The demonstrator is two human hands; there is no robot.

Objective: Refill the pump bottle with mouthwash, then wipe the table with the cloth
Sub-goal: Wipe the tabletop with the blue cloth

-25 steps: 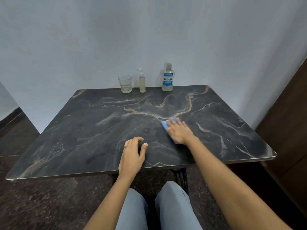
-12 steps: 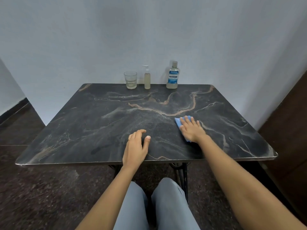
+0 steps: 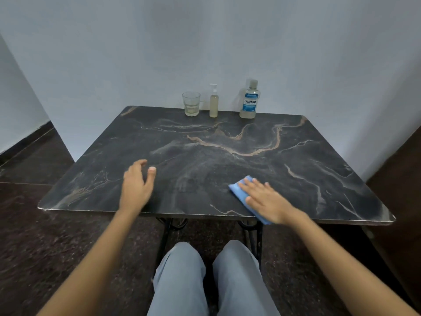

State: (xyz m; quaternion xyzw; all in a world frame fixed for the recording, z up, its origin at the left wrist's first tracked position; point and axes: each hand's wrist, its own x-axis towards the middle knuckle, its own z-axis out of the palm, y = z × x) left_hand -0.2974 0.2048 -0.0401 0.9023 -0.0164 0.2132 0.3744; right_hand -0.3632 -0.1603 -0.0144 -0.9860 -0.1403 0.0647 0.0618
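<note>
Head view: right hand (image 3: 267, 201) presses the blue cloth (image 3: 240, 190) flat at the near edge of the desk (image 3: 205, 156), grip spread; left hand (image 3: 136, 185) over the desk well apart, grip loosely curled, empty. Along the far edge stand the glass (image 3: 191, 103), pump bottle (image 3: 213, 102) and mouthwash bottle (image 3: 250, 101).

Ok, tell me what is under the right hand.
A blue cloth lies under the right hand, pressed on the table near its front edge. Only its far corner and near tip show; the hand covers the rest.

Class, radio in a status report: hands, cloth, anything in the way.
Right hand flat on blue cloth, front table edge. Left hand open, idle. Glass, pump bottle, mouthwash bottle at far edge.
</note>
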